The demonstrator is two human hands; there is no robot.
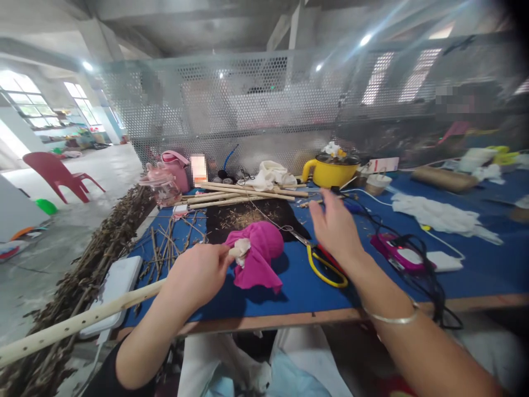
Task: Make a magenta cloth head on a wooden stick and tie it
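Note:
My left hand (200, 275) is closed around a pale wooden stick (91, 314) with rows of small holes, which runs off to the lower left. At the stick's end, a white wad (241, 252) meets a bundle of magenta cloth (262, 248) with a rounded top. My right hand (334, 223) reaches over the table beyond the scissors, its fingers apart near a thin wire and the ends of the sticks; nothing shows in its grip. Scissors (326, 267) with yellow and red handles lie just below it. A thin wire (264, 212) loops over a dark cloth (219, 223) strewn with bits.
Behind lie several pale sticks (248, 190), a white cloth (270, 175) and a yellow pot (334, 170). To the right are a magenta device (400, 253) with black cables and white gloves (442, 212). Dry twigs (165, 248) and a white power bank (113, 292) are at left.

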